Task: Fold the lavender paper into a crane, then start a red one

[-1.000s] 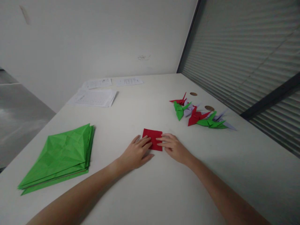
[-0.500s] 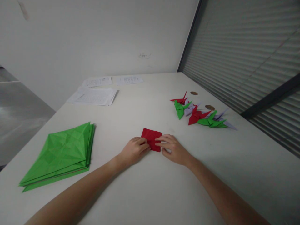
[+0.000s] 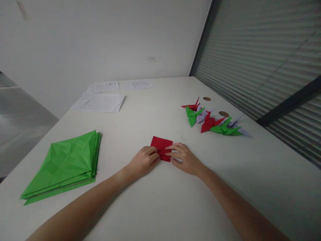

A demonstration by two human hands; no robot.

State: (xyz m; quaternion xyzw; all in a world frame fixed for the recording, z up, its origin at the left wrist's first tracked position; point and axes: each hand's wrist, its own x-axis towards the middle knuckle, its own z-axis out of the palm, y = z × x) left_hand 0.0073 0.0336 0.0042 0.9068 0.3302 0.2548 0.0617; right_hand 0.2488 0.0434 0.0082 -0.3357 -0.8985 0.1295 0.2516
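A small folded red paper square point(image 3: 161, 145) lies on the white table point(image 3: 160, 207) in front of me. My left hand point(image 3: 142, 162) has its fingers curled and pinches the square's near left edge. My right hand point(image 3: 184, 158) lies on the near right corner, its fingers stretched along the paper and pressing it down. The near edge of the red paper is hidden under both hands.
A stack of creased green paper sheets point(image 3: 65, 164) lies at the left. Several folded paper cranes point(image 3: 213, 122) in red, green and lilac lie at the right, beside two small brown discs point(image 3: 223, 114). White printed sheets point(image 3: 100, 102) lie at the far side. Window blinds point(image 3: 263, 57) run along the right.
My left hand's fingers have curled from lying flat into a pinch on the red paper's left edge. Both hands and the paper have shifted slightly toward me.
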